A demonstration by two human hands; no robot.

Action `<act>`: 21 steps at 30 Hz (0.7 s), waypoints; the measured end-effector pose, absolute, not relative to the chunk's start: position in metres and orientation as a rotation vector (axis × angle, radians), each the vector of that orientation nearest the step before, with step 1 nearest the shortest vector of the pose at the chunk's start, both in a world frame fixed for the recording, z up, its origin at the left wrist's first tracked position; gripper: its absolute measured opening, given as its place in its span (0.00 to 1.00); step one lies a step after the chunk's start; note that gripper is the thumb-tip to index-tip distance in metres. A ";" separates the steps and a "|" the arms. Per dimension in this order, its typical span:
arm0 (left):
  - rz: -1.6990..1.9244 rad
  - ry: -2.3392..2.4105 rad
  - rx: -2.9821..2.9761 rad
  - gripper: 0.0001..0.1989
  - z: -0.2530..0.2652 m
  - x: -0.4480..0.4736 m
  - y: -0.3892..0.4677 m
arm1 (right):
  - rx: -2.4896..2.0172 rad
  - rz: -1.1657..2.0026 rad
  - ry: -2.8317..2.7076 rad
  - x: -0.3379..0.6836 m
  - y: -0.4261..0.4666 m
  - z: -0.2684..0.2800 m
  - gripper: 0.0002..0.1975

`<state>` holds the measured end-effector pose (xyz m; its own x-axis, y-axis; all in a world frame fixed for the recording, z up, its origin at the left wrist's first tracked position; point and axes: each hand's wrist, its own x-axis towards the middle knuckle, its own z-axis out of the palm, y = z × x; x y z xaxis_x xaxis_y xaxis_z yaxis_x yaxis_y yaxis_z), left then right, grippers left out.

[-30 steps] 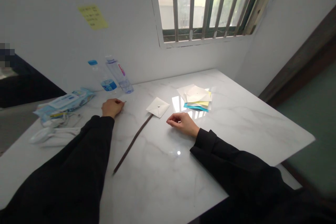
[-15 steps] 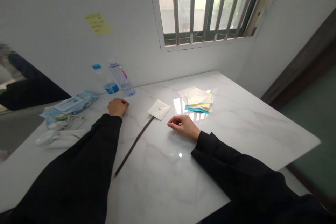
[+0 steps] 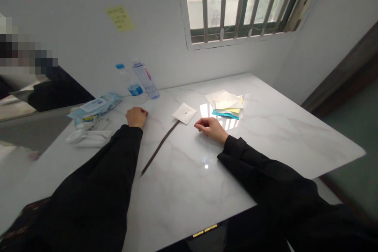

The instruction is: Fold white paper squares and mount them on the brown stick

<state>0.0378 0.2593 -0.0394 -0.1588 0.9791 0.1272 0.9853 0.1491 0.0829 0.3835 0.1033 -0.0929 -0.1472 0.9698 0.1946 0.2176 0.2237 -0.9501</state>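
Observation:
A white paper pinwheel (image 3: 189, 113) with a pin head at its centre lies on the marble-patterned table, its thin brown stick (image 3: 161, 145) slanting towards me. To its left, my left hand (image 3: 136, 117) rests on the tabletop, curled into a loose fist with nothing visible in it. My right hand (image 3: 211, 129) lies just right of the pinwheel, not touching it. Its fingers are bent and the tips meet the thumb; I see nothing between them. Beyond the right hand sits a stack of paper sheets (image 3: 226, 98) in white, yellow and blue.
Two plastic bottles (image 3: 149, 82) stand by the wall. At the left lie a pack of wet wipes (image 3: 97, 105) and white items with a cable (image 3: 88, 138). A yellow note (image 3: 120, 19) sticks to the wall. Another person's dark sleeve (image 3: 63, 86) shows at far left.
The camera view has shifted, so the table and objects appear higher and further right. Both hands stay curled on the table; the pinwheel lies in the same place.

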 end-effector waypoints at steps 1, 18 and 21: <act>-0.201 -2.341 -2.012 0.16 -0.039 0.035 0.253 | -1.148 1.008 -1.566 0.384 0.104 -0.094 0.13; -0.022 -2.317 -2.194 0.04 -0.009 0.046 0.189 | -1.180 0.944 -1.528 0.386 0.110 -0.101 0.13; -0.129 -2.279 -2.275 0.08 -0.002 0.058 0.168 | -1.176 0.929 -1.550 0.385 0.108 -0.100 0.12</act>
